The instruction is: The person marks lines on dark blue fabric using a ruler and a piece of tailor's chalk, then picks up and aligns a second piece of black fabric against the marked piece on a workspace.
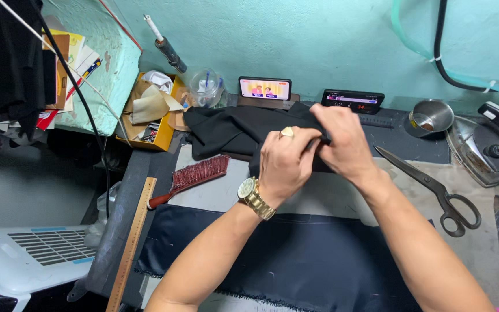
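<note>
My left hand (284, 164), with a gold ring and a gold wristwatch, and my right hand (342, 141) meet over the middle of the work table. Both pinch the same fold of black fabric (226, 130), which spreads away to the left behind them. Below my forearms a larger piece of dark navy cloth (295, 254) lies flat with a frayed lower edge. The part of the black fabric under my fingers is hidden.
Large scissors (434, 188) lie right of my hands, with an iron (483, 150) and a metal cup (431, 115) beyond. A red brush (194, 176) and wooden ruler (131, 242) lie left. Two phones (264, 88) lean on the wall beside a yellow box (163, 136).
</note>
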